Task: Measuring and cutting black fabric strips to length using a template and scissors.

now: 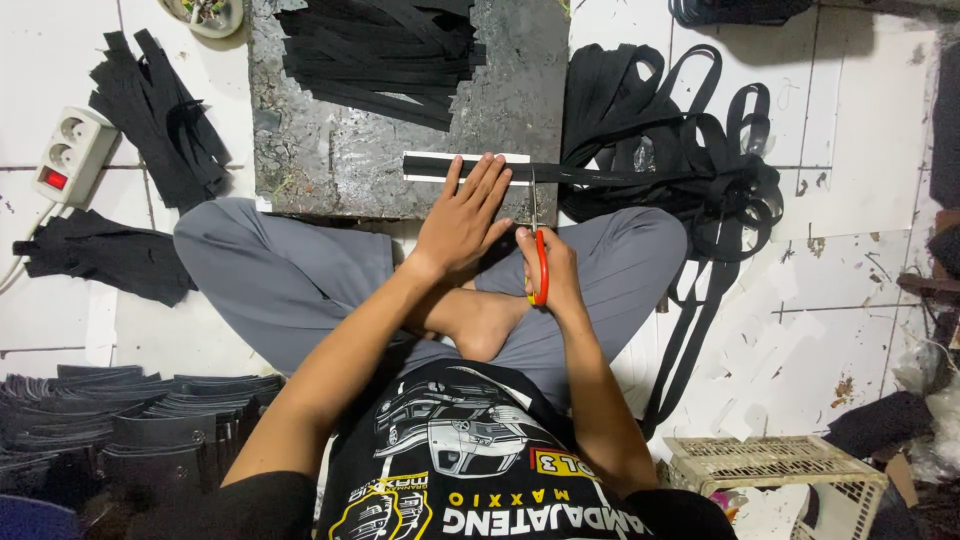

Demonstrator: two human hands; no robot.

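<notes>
1. The dark, scuffed cutting board [340, 160] lies on the white tiled floor [870, 130], just ahead of the person's crossed legs and under the fingertips of both hands.
2. A loose heap of long black strap [690, 150] lies on the floor to the right of the right hand's fingers, and one run of it leads left onto the board.
3. A stack of cut black strips [380, 50] rests at the far end of the board, well beyond the fingers of both hands.
4. More black strip piles [150, 110] lie on the floor far to the left of the left fingers, near a white power strip [65, 155].
5. The left hand [462, 222] lies flat, fingers [483, 180] stretched out and unclenched, pressing down on the black strap piece [560, 173], which runs across a white strip [430, 167] on the board.
6. The strap passes under the left fingertips and carries on rightwards past the scissor blades.
7. The right hand [555, 272] is clenched around the red-handled scissors [539, 255], fingers wrapped through the handles.
8. The scissor blades point away from the body and meet the strap just to the right of the left fingertips; whether the blades are parted I cannot tell.
</notes>
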